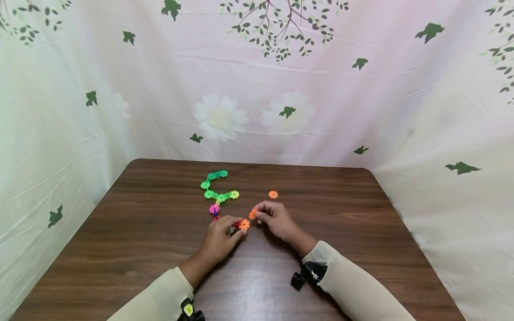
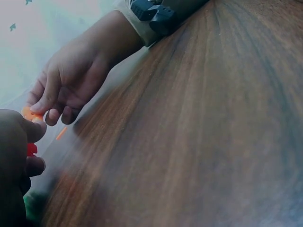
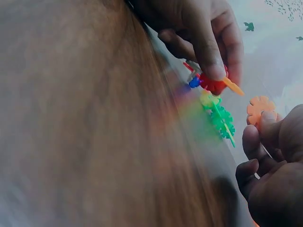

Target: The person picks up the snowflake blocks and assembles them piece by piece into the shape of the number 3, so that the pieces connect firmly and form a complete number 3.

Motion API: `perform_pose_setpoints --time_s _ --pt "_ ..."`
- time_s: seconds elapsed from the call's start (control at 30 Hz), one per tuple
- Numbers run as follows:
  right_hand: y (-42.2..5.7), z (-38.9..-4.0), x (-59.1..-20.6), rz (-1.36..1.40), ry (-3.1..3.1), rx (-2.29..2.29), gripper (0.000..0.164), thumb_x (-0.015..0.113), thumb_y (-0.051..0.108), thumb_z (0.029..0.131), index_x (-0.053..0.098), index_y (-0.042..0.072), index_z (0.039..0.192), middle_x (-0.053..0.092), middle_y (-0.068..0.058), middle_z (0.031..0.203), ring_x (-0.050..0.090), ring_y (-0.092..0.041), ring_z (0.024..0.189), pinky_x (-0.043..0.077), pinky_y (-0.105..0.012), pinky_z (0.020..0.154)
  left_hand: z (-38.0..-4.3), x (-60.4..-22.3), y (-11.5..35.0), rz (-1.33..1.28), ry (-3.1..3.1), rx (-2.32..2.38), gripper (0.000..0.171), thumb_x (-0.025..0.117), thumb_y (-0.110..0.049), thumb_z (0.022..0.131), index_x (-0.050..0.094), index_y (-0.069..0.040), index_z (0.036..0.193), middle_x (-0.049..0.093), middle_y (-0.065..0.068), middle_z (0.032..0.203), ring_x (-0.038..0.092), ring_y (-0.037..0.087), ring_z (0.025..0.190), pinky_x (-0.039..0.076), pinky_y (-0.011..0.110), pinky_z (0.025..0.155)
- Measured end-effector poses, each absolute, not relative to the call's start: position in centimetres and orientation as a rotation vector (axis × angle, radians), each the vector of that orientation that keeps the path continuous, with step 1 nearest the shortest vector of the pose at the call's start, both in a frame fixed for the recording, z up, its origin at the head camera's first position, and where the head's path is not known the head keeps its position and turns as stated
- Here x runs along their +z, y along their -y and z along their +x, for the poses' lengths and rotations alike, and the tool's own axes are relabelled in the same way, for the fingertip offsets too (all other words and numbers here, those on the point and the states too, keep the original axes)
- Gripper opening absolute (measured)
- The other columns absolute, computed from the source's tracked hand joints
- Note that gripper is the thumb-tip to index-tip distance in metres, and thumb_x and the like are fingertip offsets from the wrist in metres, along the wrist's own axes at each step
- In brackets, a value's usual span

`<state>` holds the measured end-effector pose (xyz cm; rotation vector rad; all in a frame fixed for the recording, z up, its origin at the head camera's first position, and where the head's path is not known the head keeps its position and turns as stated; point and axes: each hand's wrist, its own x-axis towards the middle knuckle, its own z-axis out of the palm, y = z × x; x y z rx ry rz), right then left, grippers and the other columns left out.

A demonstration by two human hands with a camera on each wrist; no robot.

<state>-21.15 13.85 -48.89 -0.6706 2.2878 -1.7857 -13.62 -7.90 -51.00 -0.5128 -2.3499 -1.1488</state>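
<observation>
A chain of notched, flower-shaped plastic discs (image 1: 221, 198) lies on the table, running from green through yellow and pink toward my left hand (image 1: 218, 238). That hand pinches the chain's near end at a red disc (image 3: 214, 83), where an orange disc (image 1: 244, 224) juts out. Between thumb and fingers, my right hand (image 1: 278, 219) pinches a separate loose orange disc (image 3: 260, 109). A small gap parts the two orange discs. My left hand hides some of the chain in the head view.
Another orange disc (image 1: 273, 194) lies on the brown wooden table (image 1: 341, 214), beyond my right hand. A patterned curtain (image 1: 249, 80) hangs behind the table and along its sides.
</observation>
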Motion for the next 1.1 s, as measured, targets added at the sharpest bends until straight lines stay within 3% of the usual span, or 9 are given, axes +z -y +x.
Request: perform_pose_setpoints --time_s 0.23,0.53,1.1 --pt "-13.67 -20.99 -49.48 -0.699 -2.275 -1.79 0.009 0.071 0.0 0.103 0.077 -0.006 0.108 0.075 -0.027 0.096 0.065 -0.011 0.076 0.057 -0.023 0.071 -13.46 -50.88 7.86 -0.509 2.384 -1.164 0.03 0.093 -0.008 0.086 0.082 -0.002 0.114 0.08 0.007 0.101 0.051 0.001 0.064 0.047 0.018 0.057" --pt "-13.59 -20.85 -49.39 -0.727 -2.282 -1.761 0.008 0.074 0.002 0.102 0.079 -0.003 0.107 0.074 -0.027 0.09 0.066 -0.013 0.076 0.055 -0.023 0.07 -13.49 -50.85 7.82 -0.527 2.355 -1.178 0.03 0.092 -0.006 0.085 0.081 -0.001 0.113 0.08 0.01 0.101 0.054 0.005 0.066 0.046 0.017 0.059" --pt "-13.24 -20.56 -49.47 -0.678 -2.326 -1.728 0.007 0.075 -0.001 0.1 0.082 -0.002 0.103 0.079 -0.019 0.086 0.067 -0.013 0.069 0.056 -0.022 0.068 -13.4 -51.0 8.03 -0.589 2.342 -1.155 0.033 0.09 -0.004 0.085 0.082 0.005 0.116 0.081 0.01 0.103 0.078 0.025 0.095 0.065 0.035 0.081"
